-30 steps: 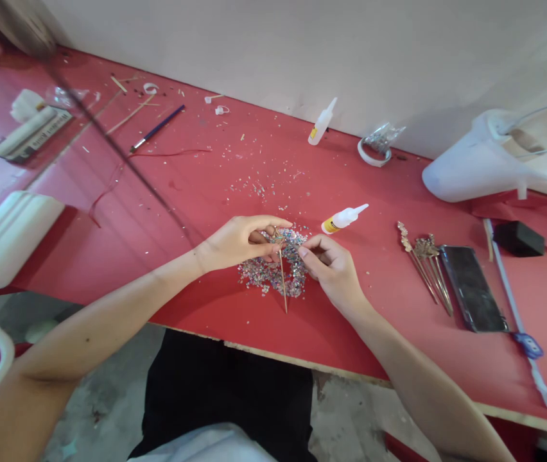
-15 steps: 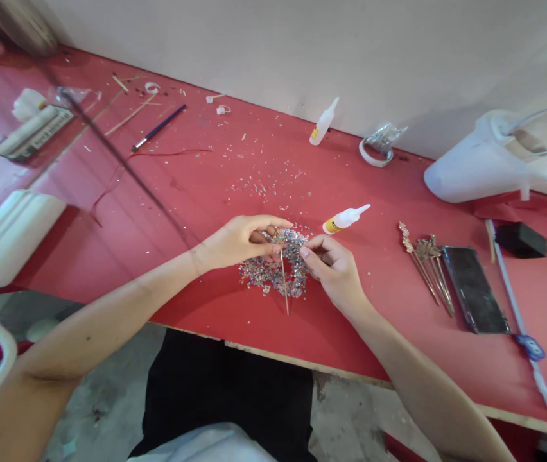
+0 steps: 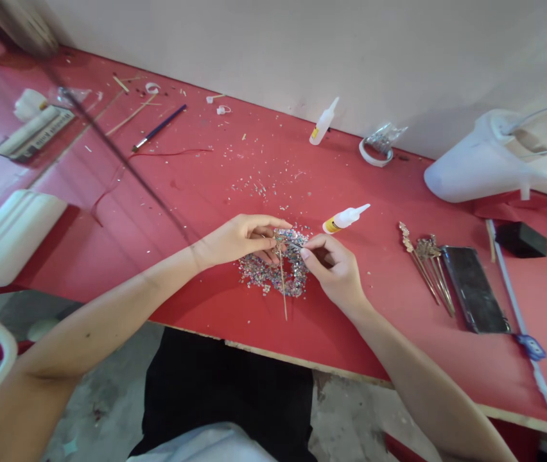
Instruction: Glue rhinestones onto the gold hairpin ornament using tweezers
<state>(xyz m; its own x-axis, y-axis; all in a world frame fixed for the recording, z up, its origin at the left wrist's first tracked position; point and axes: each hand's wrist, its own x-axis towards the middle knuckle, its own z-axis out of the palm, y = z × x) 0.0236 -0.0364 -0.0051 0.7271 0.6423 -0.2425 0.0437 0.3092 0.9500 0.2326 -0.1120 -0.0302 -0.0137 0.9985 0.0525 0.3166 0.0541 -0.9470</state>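
A gold hair stick [image 3: 283, 292] points down toward the table's front edge, its ornate head pinched between the fingers of my left hand [image 3: 244, 240]. My right hand [image 3: 334, 263] is closed, thumb against forefinger, on a thin dark tool [image 3: 295, 244] whose tip reaches the hair stick's head; its exact kind is too small to tell. Beneath both hands lies a loose heap of small glittering rhinestones [image 3: 254, 269], partly covered by my fingers. Just beyond my right hand, a glue bottle [image 3: 343, 220] with a yellow label rests on its side.
Another glue bottle [image 3: 324, 122] stands near the wall beside a white tape roll [image 3: 375, 154]. To the right are more gold hair sticks [image 3: 434, 273], a phone [image 3: 476, 289], a black block [image 3: 521, 239] and a white pitcher [image 3: 480, 157]. A paintbrush [image 3: 160, 127] lies at left.
The hair stick has shifted slightly in my left fingers, its lower end moving a little left and nearer me. The dark tool's tip now shows against its head.
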